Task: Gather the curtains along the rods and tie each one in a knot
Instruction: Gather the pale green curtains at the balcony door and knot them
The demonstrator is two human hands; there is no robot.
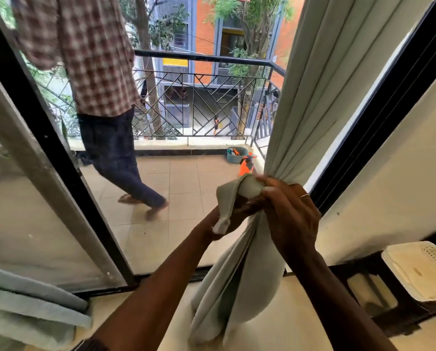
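Pale grey-green fabric curtain (pixel 313 97) hangs bunched beside black door frame (pixel 373 127). Right hand (pixel 287 214) curled round the gather; left hand (pixel 233 215) grips looped tail. Soft, bulky, probably slips loose: hold close to loop.

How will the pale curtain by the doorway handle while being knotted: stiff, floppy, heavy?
Probably floppy: the curtain folds tightly over the left hand and its tail hangs in loose folds. Likely fairly heavy, as the pleats fall straight above the right hand. The weave looks matte, so a knot should hold.
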